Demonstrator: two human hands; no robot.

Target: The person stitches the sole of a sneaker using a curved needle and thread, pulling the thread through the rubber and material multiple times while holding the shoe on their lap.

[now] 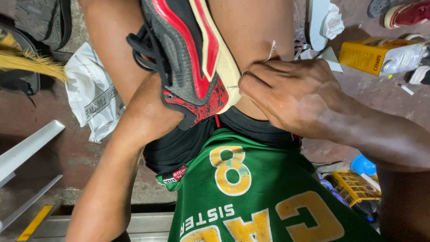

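Green jersey [268, 197] nearest; right hand [286, 96] grip pinches needle [234, 87] at sneaker [192, 58] sole.

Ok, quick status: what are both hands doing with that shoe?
Left hand grips grey-and-red sneaker from beneath, between the knees. Right hand pinches thin white thread at the cream sole edge. Nothing obstructing.

The person wears a sleeveless green basketball-style jersey [268, 197] of shiny knit fabric, printed with a large yellow numeral edged in white, a line of small white lettering and bigger yellow lettering below it. Under the jersey sit black shorts [179, 148], with a small red and white woven label at the hem. Both arms are bare from shoulder to wrist, with no sleeves, watch or bracelets. The left hand [148, 112] and right hand [291, 94] are bare and ungloved. Both thighs are bare above the shorts.
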